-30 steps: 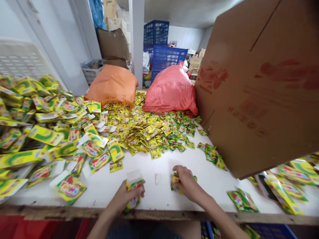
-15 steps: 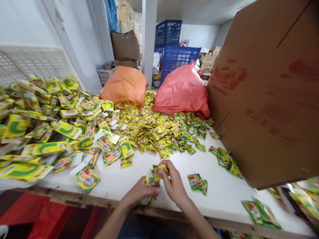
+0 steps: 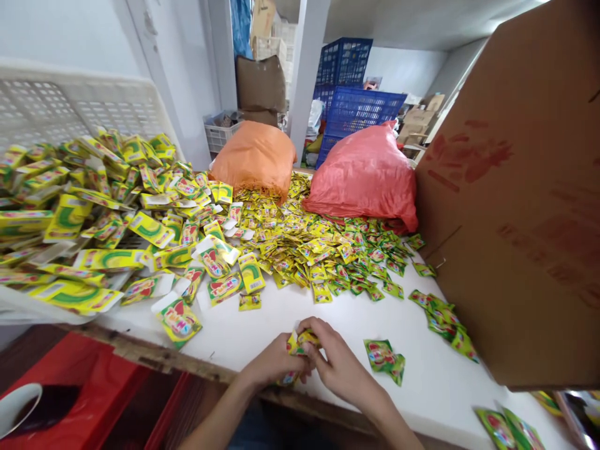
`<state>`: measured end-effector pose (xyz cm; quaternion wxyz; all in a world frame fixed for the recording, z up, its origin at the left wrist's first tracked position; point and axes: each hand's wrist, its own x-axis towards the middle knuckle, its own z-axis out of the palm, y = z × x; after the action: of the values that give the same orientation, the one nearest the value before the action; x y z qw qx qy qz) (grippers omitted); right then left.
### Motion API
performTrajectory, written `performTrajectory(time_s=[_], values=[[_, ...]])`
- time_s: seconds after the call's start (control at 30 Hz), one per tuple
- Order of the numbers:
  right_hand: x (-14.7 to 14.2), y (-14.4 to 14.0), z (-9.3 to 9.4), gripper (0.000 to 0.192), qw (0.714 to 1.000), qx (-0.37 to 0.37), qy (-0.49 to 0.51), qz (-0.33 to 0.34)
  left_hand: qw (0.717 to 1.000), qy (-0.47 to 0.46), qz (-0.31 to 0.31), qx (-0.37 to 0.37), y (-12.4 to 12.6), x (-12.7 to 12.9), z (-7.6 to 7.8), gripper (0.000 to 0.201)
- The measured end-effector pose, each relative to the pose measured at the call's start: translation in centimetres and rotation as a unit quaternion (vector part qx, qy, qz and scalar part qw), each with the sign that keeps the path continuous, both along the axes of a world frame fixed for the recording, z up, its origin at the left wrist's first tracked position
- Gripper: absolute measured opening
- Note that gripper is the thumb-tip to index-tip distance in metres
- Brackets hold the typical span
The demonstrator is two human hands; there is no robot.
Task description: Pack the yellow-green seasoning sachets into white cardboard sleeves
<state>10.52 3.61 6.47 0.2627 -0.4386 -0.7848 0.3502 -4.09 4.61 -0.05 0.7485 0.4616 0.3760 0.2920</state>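
in front of the red sack, the left hand has its fingers wrapped around a small printed carton while the right hand's fingers pinch a yellow sachet against it.

Both bare forearms, left and right, slant inward until the hands come together. The left hand is curled in a grip, thumb pointing across to the right hand, which arches over with bent fingers, its thumb tucked beneath the forefinger.
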Motion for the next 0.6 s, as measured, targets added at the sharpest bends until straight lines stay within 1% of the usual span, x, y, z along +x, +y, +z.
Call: performTrajectory(time_s=[0.07,0.13,0.17,0.23,0.27,0.3,0.37,0.43,0.47,0.53,0.6], values=[[-0.3,0.2,-0.6,0.024,1.000,-0.011,0.000,-0.009,1.000,0.002,0.008,-0.001,0.0,-0.1,-0.2,0.002],[-0.4,0.4,-1.1,0.031,0.999,-0.009,0.021,-0.049,1.000,-0.001,0.018,-0.002,-0.1,-0.2,-0.2,0.004],[-0.4,0.5,-1.4,0.031,0.997,-0.002,0.035,-0.076,1.000,-0.007,0.022,-0.003,-0.1,-0.2,-0.1,0.007],[-0.6,0.5,-1.9,0.020,0.992,0.026,0.048,-0.115,1.000,-0.018,0.017,-0.003,-0.2,-0.3,0.1,0.012],[-0.7,0.4,-2.1,0.011,0.991,0.044,0.042,-0.120,1.000,-0.019,0.015,0.002,-0.2,-0.4,0.3,0.012],[-0.8,0.2,-2.4,0.009,0.991,0.061,0.029,-0.118,1.000,-0.015,0.018,0.012,-0.2,-0.4,0.4,0.010],[-1.1,-0.3,-3.1,0.017,0.990,0.086,0.001,-0.116,0.999,0.002,0.036,0.032,-0.1,-0.5,0.4,0.007],[-1.3,-0.9,-4.0,0.020,0.986,0.090,-0.003,-0.143,0.997,0.016,0.054,0.048,-0.2,-0.6,0.3,0.012],[-1.3,-1.2,-4.5,0.018,0.984,0.078,0.015,-0.161,0.996,0.021,0.061,0.059,-0.2,-0.7,0.2,0.016],[-1.2,-1.7,-5.8,0.013,0.977,0.018,0.103,-0.188,0.992,0.026,0.091,0.085,-0.6,-0.7,0.1,0.024],[-1.2,-2.0,-6.9,0.022,0.953,-0.059,0.221,-0.199,0.985,0.012,0.144,0.097,-1.2,-0.7,0.1,0.038]])
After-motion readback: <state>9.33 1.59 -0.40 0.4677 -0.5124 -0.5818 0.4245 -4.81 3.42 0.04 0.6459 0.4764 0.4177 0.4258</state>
